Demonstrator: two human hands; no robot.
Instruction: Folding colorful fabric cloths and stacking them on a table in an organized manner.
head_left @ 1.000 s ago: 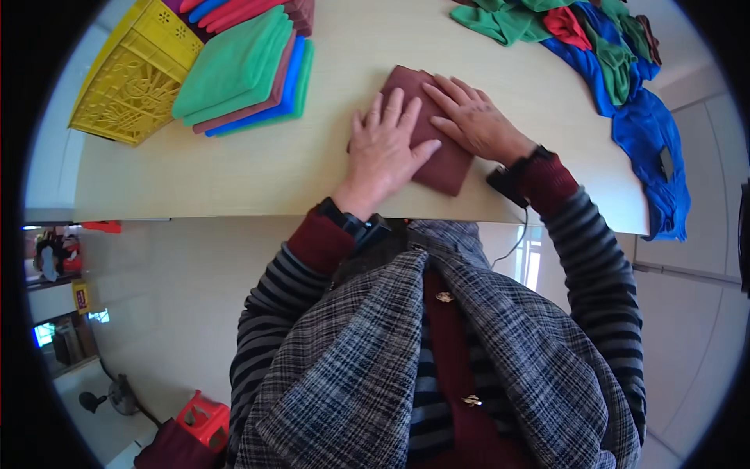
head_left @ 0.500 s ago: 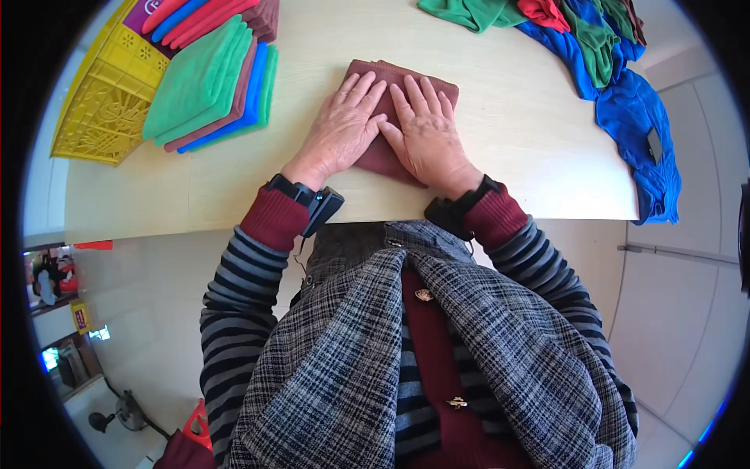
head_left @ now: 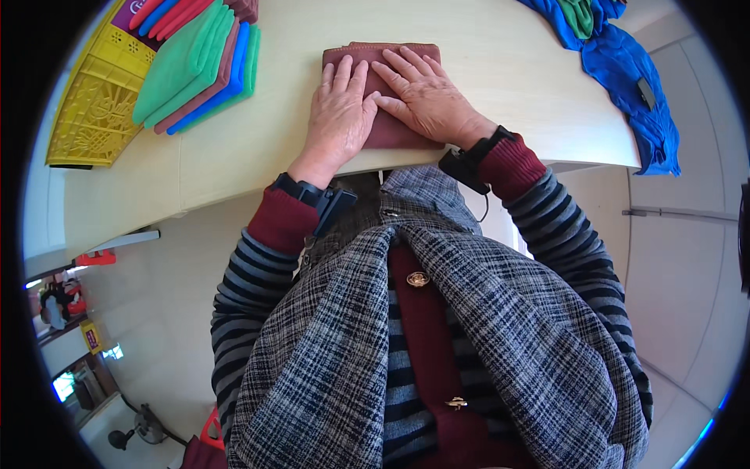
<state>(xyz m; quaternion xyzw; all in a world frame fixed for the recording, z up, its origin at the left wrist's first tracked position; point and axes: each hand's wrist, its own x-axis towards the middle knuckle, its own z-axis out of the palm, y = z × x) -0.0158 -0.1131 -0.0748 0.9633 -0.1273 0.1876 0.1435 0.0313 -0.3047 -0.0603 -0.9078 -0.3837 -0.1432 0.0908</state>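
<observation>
A folded brown towel [head_left: 398,133] lies flat near the table's front edge, a stitched hem along its far side. My left hand [head_left: 341,113] presses on its left part with the fingers stretched out. On its right part rests my right hand [head_left: 430,98], palm down, fingers fanned toward the far edge. The two thumbs meet at about the middle of the towel. Neither hand grips anything; both palms hide much of the cloth.
On the left of the pale table [head_left: 539,125] stands a stack of folded green, brown and blue towels [head_left: 187,70], with red ones behind. A yellow plastic basket [head_left: 98,109] is beside it. Crumpled blue cloth [head_left: 625,78] hangs over the right edge, near a green one [head_left: 576,16].
The view has shifted, so the table sits higher in the picture. The brown towel now lies squarer to the table edge. My right hand has turned, its fingers pointing more to the left.
</observation>
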